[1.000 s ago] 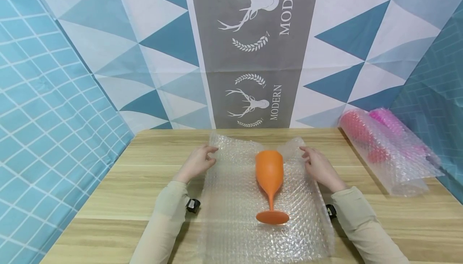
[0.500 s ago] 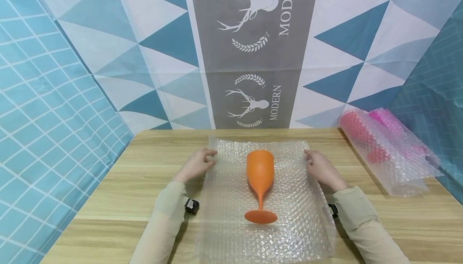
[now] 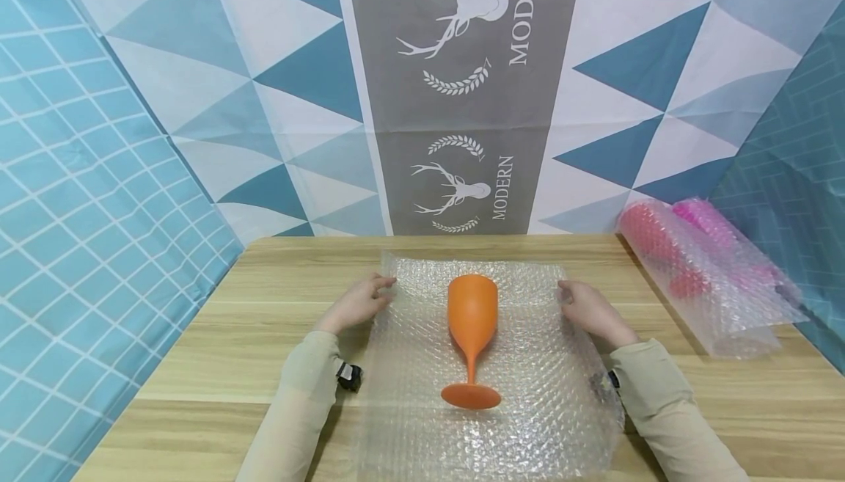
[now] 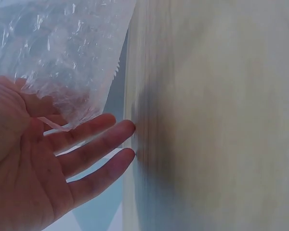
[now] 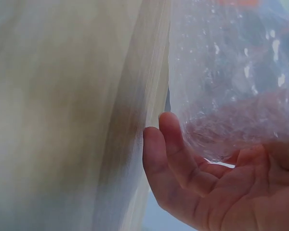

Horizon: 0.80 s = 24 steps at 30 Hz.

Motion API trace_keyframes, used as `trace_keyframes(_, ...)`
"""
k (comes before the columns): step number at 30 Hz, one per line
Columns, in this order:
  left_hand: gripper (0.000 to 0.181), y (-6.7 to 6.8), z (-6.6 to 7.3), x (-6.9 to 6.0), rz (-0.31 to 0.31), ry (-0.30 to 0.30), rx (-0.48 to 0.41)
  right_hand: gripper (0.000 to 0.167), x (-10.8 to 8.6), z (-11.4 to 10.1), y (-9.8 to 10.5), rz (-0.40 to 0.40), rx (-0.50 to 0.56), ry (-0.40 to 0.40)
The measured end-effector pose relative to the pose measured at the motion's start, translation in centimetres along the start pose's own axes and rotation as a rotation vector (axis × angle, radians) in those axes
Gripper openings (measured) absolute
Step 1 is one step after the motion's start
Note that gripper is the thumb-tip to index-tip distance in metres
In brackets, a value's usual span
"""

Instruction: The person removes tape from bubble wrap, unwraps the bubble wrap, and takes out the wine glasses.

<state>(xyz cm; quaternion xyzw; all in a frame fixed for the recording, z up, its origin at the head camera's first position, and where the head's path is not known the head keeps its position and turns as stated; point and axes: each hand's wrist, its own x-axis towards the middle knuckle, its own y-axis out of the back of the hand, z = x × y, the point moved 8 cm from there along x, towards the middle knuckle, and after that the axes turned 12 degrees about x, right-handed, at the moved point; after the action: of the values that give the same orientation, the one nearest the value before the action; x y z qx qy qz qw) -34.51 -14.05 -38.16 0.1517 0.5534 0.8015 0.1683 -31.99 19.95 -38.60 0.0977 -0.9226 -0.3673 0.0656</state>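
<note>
An orange goblet (image 3: 472,313) lies on its side on bubble wrap (image 3: 535,379), foot towards the near side, between the fingers (image 4: 97,148) of the left hand (image 3: 359,302) and the right hand (image 3: 592,311), touching neither, while each hand pinches a far corner of the wrap over the worktop (image 3: 218,350).

We look down on a wood-grain tabletop (image 3: 218,364), its long pale streaks running from side to side and its far left corner rounded. Behind it we see a patterned back wall covering (image 3: 191,71) of white, grey and blue triangles, lightly creased across. Down its middle runs a grey panel (image 3: 455,117) with white stag heads (image 3: 485,4), leafy sprigs (image 3: 457,84) and "MODERN" lettering (image 3: 520,20), printed sideways. To our left hangs a rippled light-blue grid-patterned sheet (image 3: 86,210); to our right, a darker teal one (image 3: 799,174) with brick-like lines.
</note>
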Motion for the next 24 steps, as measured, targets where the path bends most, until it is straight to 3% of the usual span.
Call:
trace_keyframes(7, 0.043, -0.5, -0.2, -0.1, -0.038, 0.003, 0.071, 0.050, -0.1, 0.2, -0.2, -0.025, 0.016, -0.017)
trace_keyframes(24, 0.043, -1.5, -0.9, 0.0, -0.124, 0.049, 0.069, 0.054, -0.1, 0.9, -0.3, -0.047, 0.057, -0.072)
